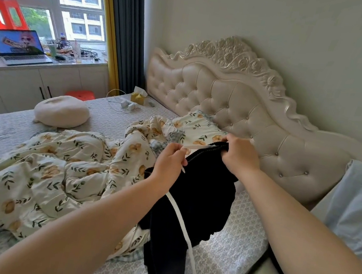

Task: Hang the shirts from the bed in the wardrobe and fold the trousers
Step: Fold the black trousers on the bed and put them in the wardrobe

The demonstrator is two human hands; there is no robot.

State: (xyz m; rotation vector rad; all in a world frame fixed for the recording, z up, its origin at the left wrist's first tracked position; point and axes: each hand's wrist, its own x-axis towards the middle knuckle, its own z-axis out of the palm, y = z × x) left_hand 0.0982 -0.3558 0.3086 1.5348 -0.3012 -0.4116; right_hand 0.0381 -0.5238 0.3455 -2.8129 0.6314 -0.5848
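Black trousers point(198, 201), one pair: held up by the waistband above the bed point(228, 251) near its head-end right corner, the left hand point(169, 161) pinching the waistband where the white drawstring point(182, 217) comes out, the right hand point(239, 156) with fingers curled round the bunched waistband; the legs hang to the mattress and are cut off at the lower frame edge. Floral quilt point(50, 175) crumpled across the bed's middle, partly hidden behind the trousers and left forearm. Laptop point(21, 47) on the window counter shows a banner with writing too small to read; the pale blue cloth point(359, 200) off the bed's right edge is cropped.
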